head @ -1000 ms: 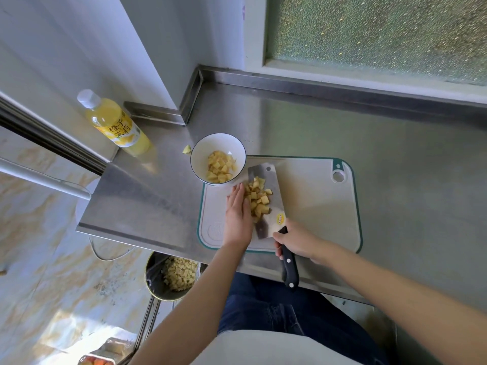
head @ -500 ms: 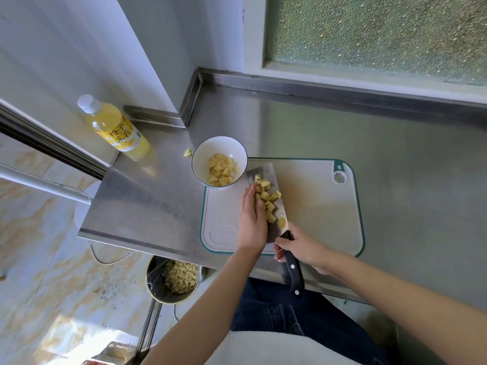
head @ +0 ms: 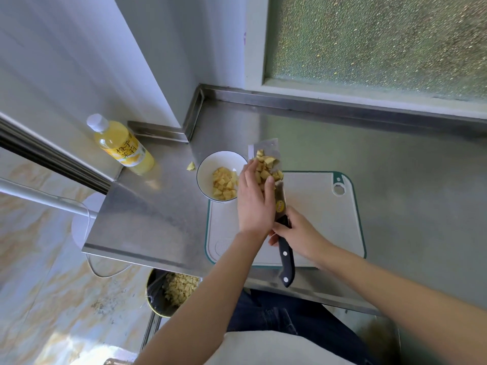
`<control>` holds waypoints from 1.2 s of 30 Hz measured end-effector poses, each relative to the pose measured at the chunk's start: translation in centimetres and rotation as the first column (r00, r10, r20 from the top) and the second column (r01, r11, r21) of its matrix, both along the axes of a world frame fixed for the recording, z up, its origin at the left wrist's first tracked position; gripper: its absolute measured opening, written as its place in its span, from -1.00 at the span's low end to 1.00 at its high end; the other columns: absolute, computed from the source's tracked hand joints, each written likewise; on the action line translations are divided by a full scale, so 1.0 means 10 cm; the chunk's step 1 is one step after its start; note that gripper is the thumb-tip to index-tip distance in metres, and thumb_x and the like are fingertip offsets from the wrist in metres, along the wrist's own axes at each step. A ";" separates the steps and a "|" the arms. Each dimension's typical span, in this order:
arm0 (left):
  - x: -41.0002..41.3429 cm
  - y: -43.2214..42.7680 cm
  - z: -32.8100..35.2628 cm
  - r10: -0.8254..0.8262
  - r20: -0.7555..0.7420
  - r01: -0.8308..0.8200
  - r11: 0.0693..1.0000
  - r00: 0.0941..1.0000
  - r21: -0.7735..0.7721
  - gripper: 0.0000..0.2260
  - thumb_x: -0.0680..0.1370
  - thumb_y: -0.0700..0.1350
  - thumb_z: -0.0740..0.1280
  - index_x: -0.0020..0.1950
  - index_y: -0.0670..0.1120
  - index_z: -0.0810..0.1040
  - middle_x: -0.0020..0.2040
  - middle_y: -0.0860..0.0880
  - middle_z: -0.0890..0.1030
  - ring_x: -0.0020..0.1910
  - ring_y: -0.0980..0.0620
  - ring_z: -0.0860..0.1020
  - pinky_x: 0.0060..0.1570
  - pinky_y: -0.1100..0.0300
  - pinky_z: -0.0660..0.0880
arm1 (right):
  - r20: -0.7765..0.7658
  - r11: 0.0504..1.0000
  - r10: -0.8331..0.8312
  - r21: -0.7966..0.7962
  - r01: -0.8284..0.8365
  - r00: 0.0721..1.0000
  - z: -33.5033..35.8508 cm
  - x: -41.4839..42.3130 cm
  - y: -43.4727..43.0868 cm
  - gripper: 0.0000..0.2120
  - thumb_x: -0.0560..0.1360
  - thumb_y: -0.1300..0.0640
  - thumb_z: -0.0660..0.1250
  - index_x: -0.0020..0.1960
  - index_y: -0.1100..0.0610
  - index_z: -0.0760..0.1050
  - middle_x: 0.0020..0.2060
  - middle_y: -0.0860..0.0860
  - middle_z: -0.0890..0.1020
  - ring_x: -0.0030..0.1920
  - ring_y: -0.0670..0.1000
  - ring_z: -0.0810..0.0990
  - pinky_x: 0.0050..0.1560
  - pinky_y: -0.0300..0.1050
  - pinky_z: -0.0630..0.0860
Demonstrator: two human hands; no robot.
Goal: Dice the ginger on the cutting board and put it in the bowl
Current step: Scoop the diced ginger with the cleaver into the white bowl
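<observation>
Pointing away, knife (head: pixel 279 206) bears ginger (head: pixel 266 165); right hand (head: pixel 297 233) grip holds it, left hand (head: pixel 254 204) flat.

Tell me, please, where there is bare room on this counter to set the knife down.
The cutting board is bare right of the knife. The steel counter is free between board and window ledge, and in front of the bottle. It is crowded at the bowl, where the left hand, right hand and diced ginger meet.
</observation>
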State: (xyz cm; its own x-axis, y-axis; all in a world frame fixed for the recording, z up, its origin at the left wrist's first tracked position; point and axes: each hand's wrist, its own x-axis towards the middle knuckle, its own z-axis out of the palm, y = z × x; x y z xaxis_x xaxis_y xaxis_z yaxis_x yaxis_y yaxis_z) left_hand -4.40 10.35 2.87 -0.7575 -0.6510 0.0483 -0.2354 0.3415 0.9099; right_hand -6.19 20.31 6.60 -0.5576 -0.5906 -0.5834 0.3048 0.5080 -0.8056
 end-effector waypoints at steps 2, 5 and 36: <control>-0.02 -0.13 0.03 0.021 0.007 -0.020 0.999 1.000 -0.034 -0.54 0.55 0.06 0.13 0.38 -0.14 0.27 0.30 -0.07 0.34 0.31 -0.02 0.33 0.28 0.18 0.26 | -0.009 1.000 0.013 -0.010 -0.013 1.000 0.02 -0.02 -0.14 -0.81 0.58 0.25 0.18 -0.12 -0.02 0.34 -0.25 0.04 0.54 -0.34 0.01 0.57 -0.16 -0.15 0.57; -0.06 -0.32 0.02 0.049 0.033 -0.045 0.995 0.998 -0.089 -0.53 0.53 0.07 0.22 0.37 -0.13 0.27 0.28 -0.07 0.33 0.27 -0.03 0.35 0.23 0.18 0.29 | -0.012 1.000 0.018 -0.022 -0.018 1.000 0.02 -0.05 -0.32 -0.87 0.58 0.26 0.18 -0.06 0.05 0.36 -0.24 0.04 0.55 -0.35 0.02 0.57 -0.16 -0.12 0.58; 0.14 -0.50 -0.12 -0.357 0.234 0.426 0.794 0.904 -0.434 -0.54 0.62 -0.01 -0.07 0.50 -0.11 0.15 0.53 -0.04 0.11 0.52 0.09 -0.05 0.50 0.16 -0.14 | 0.008 0.998 0.035 -0.058 -0.035 0.999 -0.01 -0.33 -0.44 -0.87 0.55 0.33 0.21 -0.05 0.11 0.39 -0.24 0.05 0.58 -0.32 0.00 0.61 -0.21 -0.19 0.62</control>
State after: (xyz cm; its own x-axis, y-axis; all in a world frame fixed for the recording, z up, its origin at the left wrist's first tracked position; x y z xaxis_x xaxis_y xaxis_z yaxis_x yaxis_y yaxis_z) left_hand -3.05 5.33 1.71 -0.9636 -0.2229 0.1473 -0.0957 0.8025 0.5889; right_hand -9.48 15.88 6.53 -0.5310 -0.6426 -0.5523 0.2949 0.4710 -0.8314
